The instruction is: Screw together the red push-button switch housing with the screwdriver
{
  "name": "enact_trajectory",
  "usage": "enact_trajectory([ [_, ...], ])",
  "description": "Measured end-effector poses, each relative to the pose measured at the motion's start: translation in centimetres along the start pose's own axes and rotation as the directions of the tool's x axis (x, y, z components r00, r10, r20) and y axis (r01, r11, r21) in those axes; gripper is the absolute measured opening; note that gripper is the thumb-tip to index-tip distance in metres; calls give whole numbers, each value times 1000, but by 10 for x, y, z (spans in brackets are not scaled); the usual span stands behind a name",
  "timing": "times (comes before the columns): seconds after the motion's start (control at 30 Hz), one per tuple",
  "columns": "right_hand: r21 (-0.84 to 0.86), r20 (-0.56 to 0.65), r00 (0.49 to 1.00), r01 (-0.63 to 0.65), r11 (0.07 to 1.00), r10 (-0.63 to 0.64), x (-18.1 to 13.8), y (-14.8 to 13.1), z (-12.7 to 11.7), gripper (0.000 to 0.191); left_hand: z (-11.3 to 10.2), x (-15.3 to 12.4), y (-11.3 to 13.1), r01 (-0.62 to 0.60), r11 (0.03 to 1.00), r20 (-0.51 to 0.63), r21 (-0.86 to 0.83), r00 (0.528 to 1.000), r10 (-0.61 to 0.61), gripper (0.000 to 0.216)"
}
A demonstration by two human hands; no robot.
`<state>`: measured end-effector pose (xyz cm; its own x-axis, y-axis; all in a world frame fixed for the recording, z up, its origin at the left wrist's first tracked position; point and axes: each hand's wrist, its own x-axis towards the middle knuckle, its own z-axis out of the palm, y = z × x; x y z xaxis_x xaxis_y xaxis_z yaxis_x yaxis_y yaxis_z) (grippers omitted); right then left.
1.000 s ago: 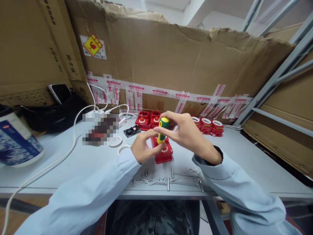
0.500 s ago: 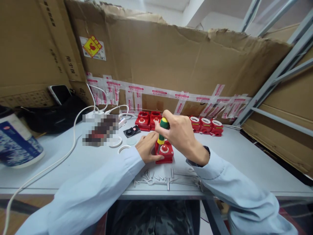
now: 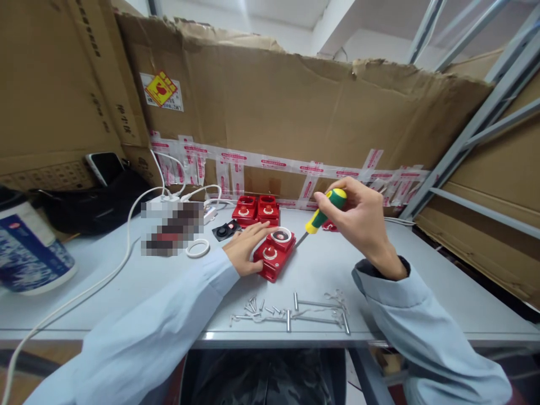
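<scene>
Centrally, a red box lying on the grey surface is steadied by the left hand, whose fingers are laid flat and open against its left side. A screwdriver is gripped by its green-and-yellow handle in the closed right hand, tilted, with its tip just beside the box's right edge. Loose screws are scattered near the front edge of the surface, and more red boxes are lined up against the cardboard behind.
</scene>
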<state>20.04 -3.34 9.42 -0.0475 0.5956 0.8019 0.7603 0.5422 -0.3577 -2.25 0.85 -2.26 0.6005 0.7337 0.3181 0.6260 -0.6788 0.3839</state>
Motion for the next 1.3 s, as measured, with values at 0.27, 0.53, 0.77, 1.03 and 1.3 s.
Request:
enact_trajectory([
  [0.27, -6, -21, 989, -145, 989, 145, -10, 65, 7, 28, 7, 17, 17, 141, 988, -23, 65, 990, -139, 82],
  [0.53, -91, -26, 984, -175, 980, 174, -16, 81, 7, 27, -21, 0, -22, 14, 1000, 92, 12, 996, -16, 74],
  [0.77, -153, -88, 995, -51, 987, 38, -22, 65, 13, 23, -12, 4, 30, -306, 951, 68, -36, 949, 308, 32],
  [1.03, -46, -38, 995, -95, 994, 93, -27, 70, 21, 20, 26, 30, 85, -473, 856, 373, 210, 848, 377, 21],
  [1.3, -48, -25, 996, -85, 995, 84, -26, 68, 19, 19, 53, 45, 83, -457, 863, 500, 214, 810, 306, 8],
])
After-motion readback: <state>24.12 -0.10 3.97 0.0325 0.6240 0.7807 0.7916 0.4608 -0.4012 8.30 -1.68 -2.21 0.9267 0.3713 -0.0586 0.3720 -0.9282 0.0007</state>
